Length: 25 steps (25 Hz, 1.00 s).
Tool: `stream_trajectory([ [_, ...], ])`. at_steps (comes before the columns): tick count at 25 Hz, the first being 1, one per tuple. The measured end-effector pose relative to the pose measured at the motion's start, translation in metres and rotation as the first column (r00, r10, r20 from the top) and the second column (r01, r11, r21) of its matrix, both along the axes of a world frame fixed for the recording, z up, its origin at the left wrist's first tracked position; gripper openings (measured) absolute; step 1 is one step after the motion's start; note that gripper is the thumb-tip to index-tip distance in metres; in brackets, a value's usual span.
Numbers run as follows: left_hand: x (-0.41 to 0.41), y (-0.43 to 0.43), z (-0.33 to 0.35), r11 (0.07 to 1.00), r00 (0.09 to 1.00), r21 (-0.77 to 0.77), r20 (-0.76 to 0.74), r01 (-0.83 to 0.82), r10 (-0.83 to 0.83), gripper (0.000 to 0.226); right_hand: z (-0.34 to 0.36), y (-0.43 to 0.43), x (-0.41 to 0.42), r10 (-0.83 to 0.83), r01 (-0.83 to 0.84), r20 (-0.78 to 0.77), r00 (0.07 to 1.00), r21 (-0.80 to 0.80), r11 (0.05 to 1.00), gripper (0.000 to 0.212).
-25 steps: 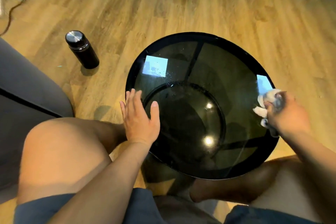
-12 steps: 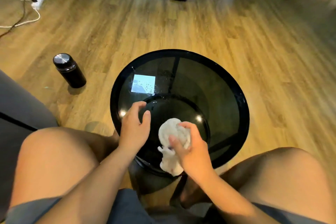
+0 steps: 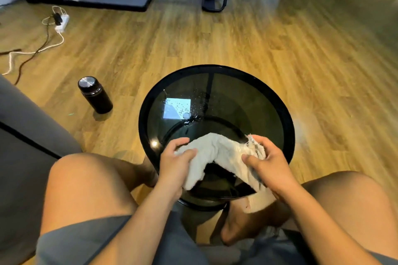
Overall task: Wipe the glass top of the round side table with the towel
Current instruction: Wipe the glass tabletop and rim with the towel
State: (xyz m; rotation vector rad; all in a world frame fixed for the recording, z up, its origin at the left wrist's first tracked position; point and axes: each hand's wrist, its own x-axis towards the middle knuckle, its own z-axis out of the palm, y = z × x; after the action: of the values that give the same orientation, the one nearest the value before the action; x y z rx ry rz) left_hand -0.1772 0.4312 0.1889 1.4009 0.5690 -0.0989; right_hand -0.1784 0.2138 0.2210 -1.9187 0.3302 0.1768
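We've got the towel (image 3: 221,153) stretched between both hands, over the near part of the round glass worktop (image 3: 247,103). Left hand (image 3: 175,164) has its fingers (image 3: 181,143) curled round one end. Right hand (image 3: 266,163) pinches the frayed other end, thumb on top. Can't tell if the towel actually touches the glass. Droplets (image 3: 193,103) speckle the far-left glass, and a black bottle (image 3: 95,94) stands on the floor to the left.

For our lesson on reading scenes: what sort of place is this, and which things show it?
Probably a home living room: a grey sofa at the person's left, a round glass side table on a wood-look floor, and a power strip lying on that floor.
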Motion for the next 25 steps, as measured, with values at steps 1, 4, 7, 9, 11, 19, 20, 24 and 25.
stream_trajectory([
  [1, 0.001, 0.005, -0.001, 0.991, 0.997, -0.11, -0.036, -0.07, 0.066, 0.026, -0.001, -0.006, 0.002, 0.039, -0.039, -0.01, 0.999, -0.09, 0.995, 0.04],
  [4, 0.0, 0.017, -0.002, 0.978, 0.998, -0.209, -0.061, -0.018, 0.006, 0.028, -0.001, -0.019, 0.006, 0.118, -0.135, -0.087, 0.989, -0.233, 0.963, 0.026],
  [7, -0.003, 0.02, -0.003, 0.953, 0.955, 0.081, -0.078, 0.293, -0.287, 0.034, -0.001, -0.039, 0.01, 0.135, -0.193, -0.176, 0.975, -0.378, 0.905, 0.028],
  [9, -0.01, 0.016, -0.009, 0.711, 0.886, 0.539, -0.177, 0.452, -0.429, 0.037, -0.005, -0.048, 0.008, 0.107, -0.239, -0.274, 0.956, -0.512, 0.825, 0.041],
  [11, -0.021, 0.005, -0.009, 0.287, 0.867, 0.886, -0.209, 0.363, -0.452, 0.041, -0.017, -0.049, 0.0, 0.127, -0.296, -0.284, 0.95, -0.698, 0.652, 0.064],
  [19, -0.029, -0.016, -0.01, -0.142, 0.579, 0.907, -0.367, 0.396, -0.728, 0.04, -0.03, -0.027, -0.016, 0.637, -0.593, -0.277, 0.719, -0.722, 0.356, 0.026],
  [20, -0.027, -0.013, -0.009, -0.181, 0.55, 0.907, -0.378, 0.379, -0.745, 0.037, -0.029, -0.026, -0.019, 0.653, -0.616, -0.313, 0.689, -0.727, 0.302, 0.026],
  [24, -0.02, 0.021, -0.008, -0.331, 0.415, 0.89, -0.443, 0.315, -0.795, 0.016, -0.027, -0.002, -0.031, 0.724, -0.628, -0.309, 0.616, -0.747, 0.216, 0.026],
  [25, -0.018, 0.039, -0.009, -0.36, 0.41, 0.881, -0.464, 0.308, -0.785, 0.014, -0.031, 0.011, -0.032, 0.754, -0.615, -0.262, 0.603, -0.755, 0.229, 0.028],
])
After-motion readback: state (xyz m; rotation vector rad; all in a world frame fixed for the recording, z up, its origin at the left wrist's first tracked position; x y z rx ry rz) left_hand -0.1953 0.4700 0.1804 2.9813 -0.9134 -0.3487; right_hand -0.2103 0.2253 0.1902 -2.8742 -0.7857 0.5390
